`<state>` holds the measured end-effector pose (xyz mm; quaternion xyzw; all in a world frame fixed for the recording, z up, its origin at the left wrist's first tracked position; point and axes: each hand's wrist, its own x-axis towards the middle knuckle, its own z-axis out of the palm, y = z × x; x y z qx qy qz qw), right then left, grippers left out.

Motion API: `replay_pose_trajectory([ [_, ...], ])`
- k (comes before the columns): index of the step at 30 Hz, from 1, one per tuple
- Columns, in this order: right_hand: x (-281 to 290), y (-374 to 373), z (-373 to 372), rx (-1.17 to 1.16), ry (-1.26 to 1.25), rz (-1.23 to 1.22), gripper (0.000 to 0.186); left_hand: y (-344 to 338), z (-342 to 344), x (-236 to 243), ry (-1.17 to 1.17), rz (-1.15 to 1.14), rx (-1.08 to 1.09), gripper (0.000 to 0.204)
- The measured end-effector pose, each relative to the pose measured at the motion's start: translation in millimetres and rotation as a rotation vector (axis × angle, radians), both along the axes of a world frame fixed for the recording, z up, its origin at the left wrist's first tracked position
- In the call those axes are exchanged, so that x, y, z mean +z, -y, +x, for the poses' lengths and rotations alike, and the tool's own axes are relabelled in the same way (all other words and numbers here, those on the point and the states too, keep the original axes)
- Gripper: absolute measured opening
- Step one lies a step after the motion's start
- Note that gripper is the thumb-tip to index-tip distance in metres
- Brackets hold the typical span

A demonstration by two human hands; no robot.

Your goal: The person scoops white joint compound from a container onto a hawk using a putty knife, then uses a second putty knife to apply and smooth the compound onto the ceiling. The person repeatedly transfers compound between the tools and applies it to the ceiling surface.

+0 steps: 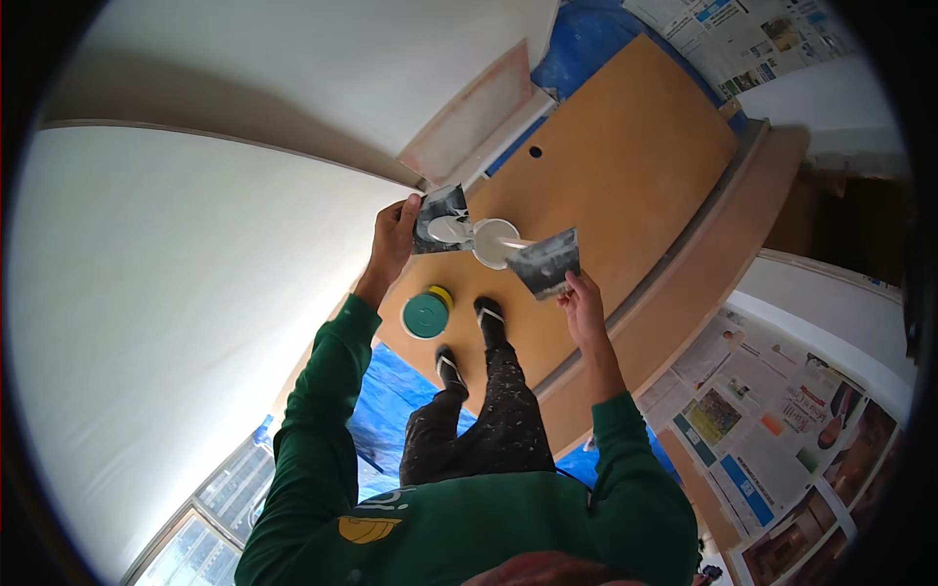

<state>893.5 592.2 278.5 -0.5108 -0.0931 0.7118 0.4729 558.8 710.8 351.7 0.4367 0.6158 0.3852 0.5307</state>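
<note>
My left hand (399,230) grips the edge of a flat dark-grey scraper plate (440,202). A lump of white paste (449,230) lies on that plate, reaching toward a white tub (496,243). In my right hand (583,303) is a second dark-grey scraper plate (547,262), smeared with lighter streaks and held just right of the tub. A pale strip (514,242) runs between the tub's opening and this plate; whether it is a stick or paste I cannot tell. Below the tub stands a round container with a green lid (426,316) and a yellow side.
I stand in dark sandals (490,311) on a brown wooden board (625,146) with a small round hole. A white wall panel (195,293) rises on the left. Blue sheeting (381,391) and newspapers (752,420) cover surfaces around the board. A curved ledge (703,254) borders its right.
</note>
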Motion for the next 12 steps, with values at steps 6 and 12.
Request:
replay_pose_trajectory([
  [6,198.2,5.8,-95.7,-0.079,-0.661,0.065,0.033,40.2,-11.6,224.2,-0.375,0.698,0.065,0.053],
  [12,336.0,-3.7,-177.2,0.323,-1.418,0.291,0.039,97.5,-30.4,381.1,-0.828,1.409,0.096,0.060],
])
